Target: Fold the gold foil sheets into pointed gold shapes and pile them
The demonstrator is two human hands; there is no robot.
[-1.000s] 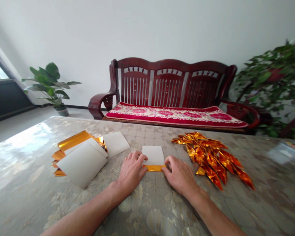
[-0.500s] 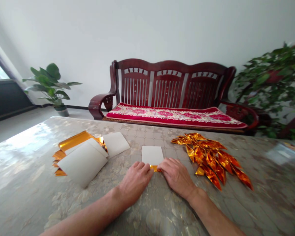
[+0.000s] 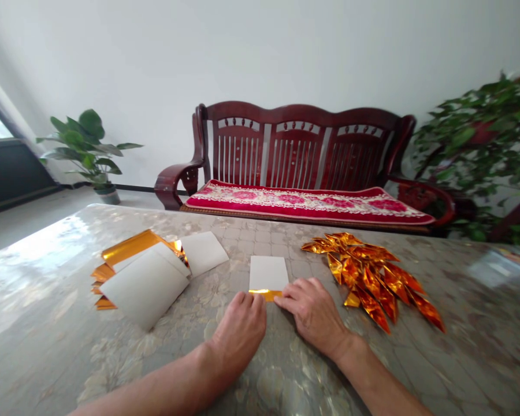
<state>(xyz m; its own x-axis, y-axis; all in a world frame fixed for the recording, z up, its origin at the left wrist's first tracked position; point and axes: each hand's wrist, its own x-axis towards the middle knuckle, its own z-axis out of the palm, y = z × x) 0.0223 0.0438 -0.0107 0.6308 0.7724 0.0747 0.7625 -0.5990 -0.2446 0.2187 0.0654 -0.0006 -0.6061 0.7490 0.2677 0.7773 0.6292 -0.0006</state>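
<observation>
In front of me lies a sheet of gold foil paper point(image 3: 268, 273), white side up, its near edge folded over as a shiny gold strip. My left hand point(image 3: 241, 325) is at the left end of that strip, its fingers curled together at the near edge. At the right end, my right hand point(image 3: 314, 309) has its thumb and fingers closed on the fold. Part of the strip shows between the two hands. To the right rests a heap of folded gold foil pieces point(image 3: 372, 271); to the left, a fanned stack of gold foil sheets point(image 3: 145, 283), mostly white side up.
The table point(image 3: 164, 370) has a patterned, glossy cover. Clear plastic packaging point(image 3: 498, 268) sits near its right edge. Beyond stands a dark red wooden bench point(image 3: 297, 156) with a red floral cushion point(image 3: 309, 205). Potted plants point(image 3: 91, 147) grow on both sides.
My left hand has slid back and slightly left off the strip, exposing more gold. My right hand stays at the right end, shifted slightly.
</observation>
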